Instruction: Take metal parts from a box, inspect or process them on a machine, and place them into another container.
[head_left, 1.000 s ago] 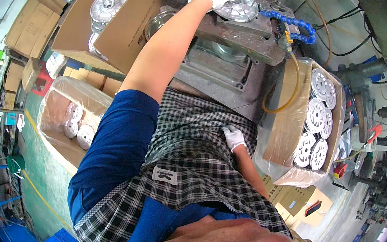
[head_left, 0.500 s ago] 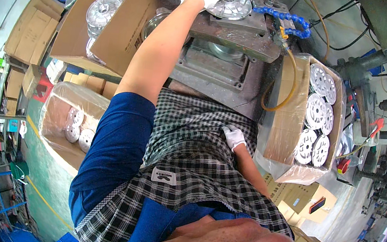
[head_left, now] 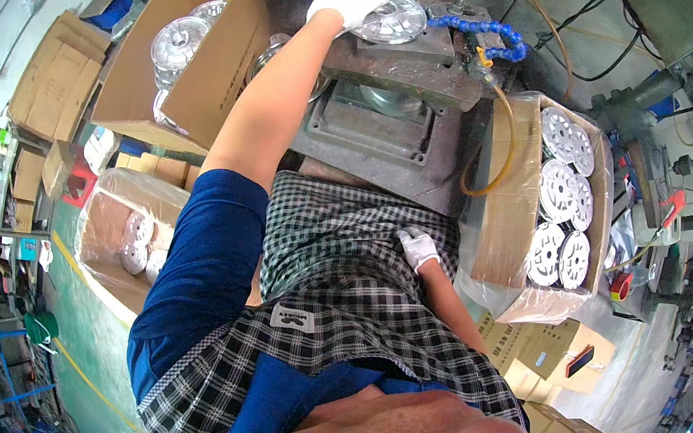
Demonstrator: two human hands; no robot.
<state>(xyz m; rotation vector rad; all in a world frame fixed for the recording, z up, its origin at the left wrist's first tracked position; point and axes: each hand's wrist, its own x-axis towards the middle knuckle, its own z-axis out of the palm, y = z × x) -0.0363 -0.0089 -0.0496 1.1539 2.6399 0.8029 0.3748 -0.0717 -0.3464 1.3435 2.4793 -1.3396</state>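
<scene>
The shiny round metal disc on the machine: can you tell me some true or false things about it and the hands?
1. The left hand in a white glove touches the shiny round metal disc on the grey machine. True.
2. The right hand holds a disc. False: it rests on the checked apron.
3. The cardboard box on the right holds cut-out discs. True.
4. The hose is red. False: blue.
</scene>
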